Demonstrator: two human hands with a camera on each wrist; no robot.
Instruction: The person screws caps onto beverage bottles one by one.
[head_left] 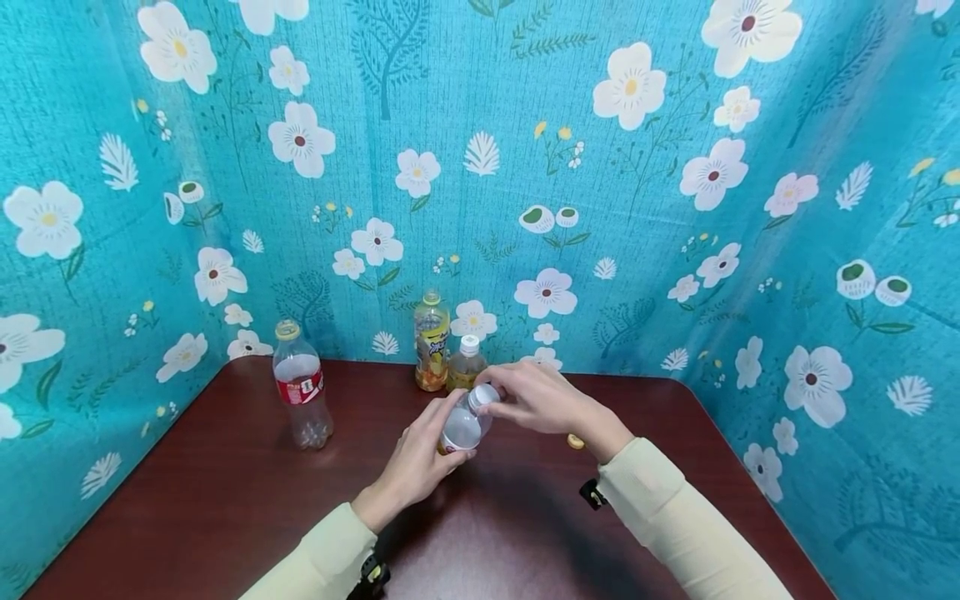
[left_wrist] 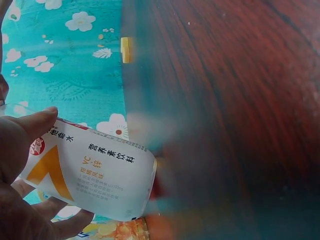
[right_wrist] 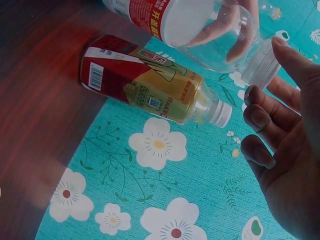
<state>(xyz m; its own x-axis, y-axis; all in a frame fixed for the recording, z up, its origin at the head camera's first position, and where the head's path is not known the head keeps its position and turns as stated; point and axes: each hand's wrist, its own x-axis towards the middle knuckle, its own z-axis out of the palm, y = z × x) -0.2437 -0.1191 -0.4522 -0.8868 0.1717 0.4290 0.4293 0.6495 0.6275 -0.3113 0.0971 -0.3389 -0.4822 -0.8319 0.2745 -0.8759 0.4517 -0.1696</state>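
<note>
My left hand [head_left: 416, 454] grips a clear plastic bottle [head_left: 460, 428] round its body, tilted above the table. Its label [left_wrist: 102, 167], white with an orange stripe and dark print, faces the left wrist camera. At the neck, thumb and fingertips of my right hand [head_left: 543, 398] pinch the translucent white cap [right_wrist: 262, 67], which sits on the bottle's mouth. Just behind stands a smaller bottle with a red and gold label [right_wrist: 145, 77] and a white cap, partly hidden in the head view by the held bottle and my right hand.
A bottle with a red label [head_left: 302, 388] and yellow cap stands at the left. A yellow-labelled bottle [head_left: 432, 346] stands at the back, by the flowered curtain [head_left: 480, 167]. One small yellow cap [head_left: 575, 442] lies on the dark table [head_left: 247, 500], right of my hands.
</note>
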